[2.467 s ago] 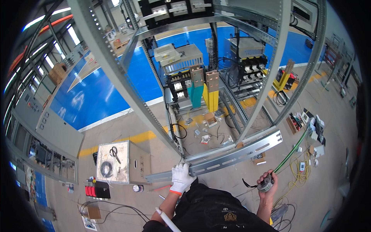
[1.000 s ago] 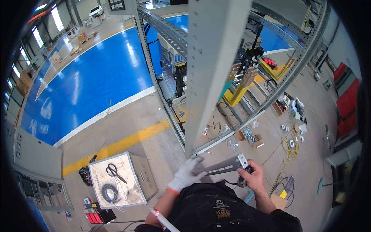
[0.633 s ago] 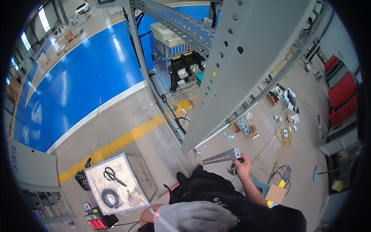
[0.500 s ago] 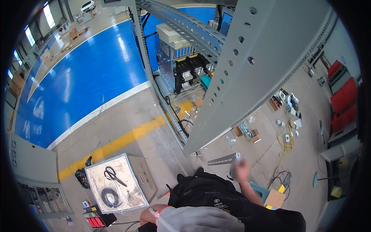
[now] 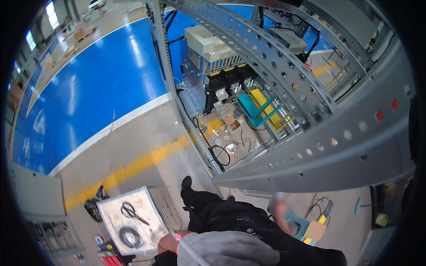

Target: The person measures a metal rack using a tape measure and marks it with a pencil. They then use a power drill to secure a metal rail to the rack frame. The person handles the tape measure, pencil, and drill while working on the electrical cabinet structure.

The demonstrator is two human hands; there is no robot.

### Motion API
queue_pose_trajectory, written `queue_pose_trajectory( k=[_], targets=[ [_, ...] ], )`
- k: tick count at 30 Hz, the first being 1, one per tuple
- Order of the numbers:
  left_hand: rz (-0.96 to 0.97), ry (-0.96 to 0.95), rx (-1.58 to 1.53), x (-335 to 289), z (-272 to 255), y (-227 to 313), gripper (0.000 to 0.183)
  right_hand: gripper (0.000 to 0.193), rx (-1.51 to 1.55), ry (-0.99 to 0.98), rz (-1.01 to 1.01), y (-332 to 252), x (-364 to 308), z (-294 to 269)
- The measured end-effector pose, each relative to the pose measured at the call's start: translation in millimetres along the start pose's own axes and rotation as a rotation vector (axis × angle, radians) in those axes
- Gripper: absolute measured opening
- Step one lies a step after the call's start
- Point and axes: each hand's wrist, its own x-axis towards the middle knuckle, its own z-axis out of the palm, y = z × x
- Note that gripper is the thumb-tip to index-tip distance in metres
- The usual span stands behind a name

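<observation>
My right hand [image 5: 280, 207] is out in front of my body at the right, smeared by motion. A grey shape shows beside its fingers; I cannot make out what it is or whether the hand holds it. My left hand [image 5: 167, 243] shows only in part at the lower edge, near a red cord on the wrist, and its fingers are hidden. Nearest to it is a pale-topped box [image 5: 153, 230] carrying black-handled scissors [image 5: 133, 213] and a coil of dark wire [image 5: 129, 237]. A wide grey perforated metal post [image 5: 328, 164] crosses the view beyond my right hand.
A perforated metal frame [image 5: 248, 33] stands ahead. Inside it are a teal bracket [image 5: 252, 111], a yellow bar [image 5: 265, 104], black electrical parts [image 5: 228, 80] and loose cables. A teal stool [image 5: 301, 227] stands at the right, a red-and-black tool case [image 5: 113, 255] at lower left.
The grey post now lies lower across the right, and more of the frame's inside shows. A black shoe has come forward. My right hand sits slightly lower in view.
</observation>
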Motion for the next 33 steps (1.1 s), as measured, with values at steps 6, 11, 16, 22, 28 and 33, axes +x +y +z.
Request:
queue_pose_trajectory(
  k=[6, 11, 16, 22, 28, 33],
  targets=[
    [-0.221, 0.11, 0.008, 41, -85, 51, 0.069, 0.023, 0.286, 0.25, 0.245, 92, 0, 29],
    [-0.509, 0.148, -0.025, 78, -139, 75, 0.063, 0.034, -0.019, 0.335, 0.258, 113, -55, 62],
    [-0.617, 0.423, -0.205, 34, -235, 83, 0.076, 0.048, 0.374, 0.427, 0.64, 86, -116, 96],
    [-0.099, 0.268, 0.654, 147, -342, -6, 0.081, 0.049, 0.348, 0.437, 0.726, 107, -155, 121],
    [0.005, 0.317, 0.85, 309, -386, -88, 0.046, 0.052, 0.328, 0.499, 0.882, 59, -169, 138],
    [-0.215, 0.128, 1.408, 412, -436, -155, 0.065, 0.045, -0.757, 0.135, 0.739, 69, -200, 120]
  ],
)
